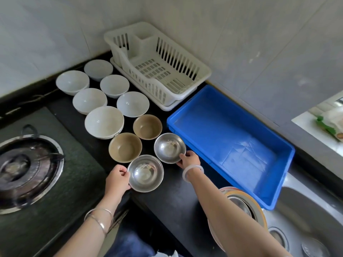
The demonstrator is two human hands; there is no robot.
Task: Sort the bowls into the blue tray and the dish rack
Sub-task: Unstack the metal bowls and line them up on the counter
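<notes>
Two steel bowls sit on the black counter. My left hand (pixel 117 179) grips the rim of the near steel bowl (pixel 145 173). My right hand (pixel 189 160) grips the rim of the far steel bowl (pixel 169 147), right beside the blue tray (pixel 263 199), which holds nothing. Two brown bowls (pixel 125 147) (pixel 147 127) stand behind the steel ones. Several white bowls (pixel 104 122) are lined up in two rows toward the wall. The white dish rack (pixel 202 71) in the corner holds nothing.
A gas stove burner (pixel 27 171) lies to the left. A steel sink (pixel 304 219) is at the lower right, with a round basin (pixel 246 201) at its edge under my right forearm. Tiled walls close the corner.
</notes>
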